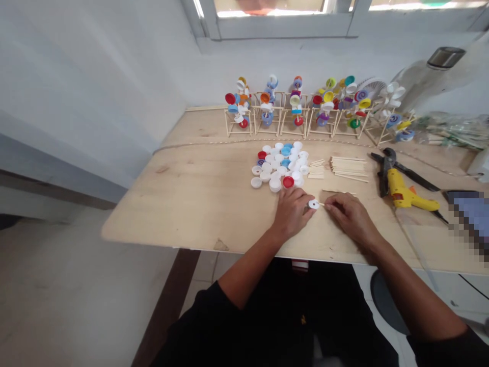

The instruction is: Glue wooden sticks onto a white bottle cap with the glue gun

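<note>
Between the fingers of my left hand (292, 211) is a small white disc (314, 204) with a dark spot at its middle. My right hand (349, 216) pinches a short pale wooden stick (322, 204), whose tip points at the disc's right edge; whether the two touch I cannot tell. Just beyond my left hand lies a heap of bottle caps (275, 163), mostly white with a few red, blue and purple ones. A thin longer stick (338, 191) lies on the table right behind my right hand.
Small stick frames (267, 114) carrying colourful cap wheels line the wall. Short sticks (316, 169) and a bundle of longer sticks (348, 168) lie beside the caps. To the right are a yellow glue gun (410, 193), black-handled pliers (387, 163), a phone (471, 214) and a large clear bottle (428, 81).
</note>
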`<state>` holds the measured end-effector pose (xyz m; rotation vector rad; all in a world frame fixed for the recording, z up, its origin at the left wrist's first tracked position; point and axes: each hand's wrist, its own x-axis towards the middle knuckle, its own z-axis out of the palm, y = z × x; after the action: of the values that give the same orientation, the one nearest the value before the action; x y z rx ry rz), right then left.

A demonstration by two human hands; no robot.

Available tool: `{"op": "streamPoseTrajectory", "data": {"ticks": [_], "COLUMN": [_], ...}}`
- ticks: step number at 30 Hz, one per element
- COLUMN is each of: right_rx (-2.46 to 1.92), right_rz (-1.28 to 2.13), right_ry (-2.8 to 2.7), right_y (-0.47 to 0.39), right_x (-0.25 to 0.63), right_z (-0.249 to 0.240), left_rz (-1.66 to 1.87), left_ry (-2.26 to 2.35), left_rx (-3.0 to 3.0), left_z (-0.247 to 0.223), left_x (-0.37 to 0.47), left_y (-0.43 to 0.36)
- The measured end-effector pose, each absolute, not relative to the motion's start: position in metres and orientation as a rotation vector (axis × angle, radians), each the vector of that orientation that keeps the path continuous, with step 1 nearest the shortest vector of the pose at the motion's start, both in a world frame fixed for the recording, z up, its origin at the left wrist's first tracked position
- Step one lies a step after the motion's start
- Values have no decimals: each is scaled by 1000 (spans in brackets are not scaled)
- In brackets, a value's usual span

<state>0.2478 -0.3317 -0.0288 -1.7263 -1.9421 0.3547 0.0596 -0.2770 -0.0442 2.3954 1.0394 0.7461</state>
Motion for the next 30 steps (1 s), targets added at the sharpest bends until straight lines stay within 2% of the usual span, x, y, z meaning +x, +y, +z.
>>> {"op": "streamPoseTrajectory", "data": {"ticks": [16, 30], "right_rx": [-1729, -1695], "right_rz": [574, 508], "right_ry": [-1823, -1877], "right_y": [-329, -329], "right_x": [243, 244], "right_z": [-19, -23], "left_rz": [706, 705], "left_ry": [1047, 1043], "left_rx": [2414, 2433], "left_z": [-42, -42], "left_x": [59, 59], "left_y": [-278, -278]}}
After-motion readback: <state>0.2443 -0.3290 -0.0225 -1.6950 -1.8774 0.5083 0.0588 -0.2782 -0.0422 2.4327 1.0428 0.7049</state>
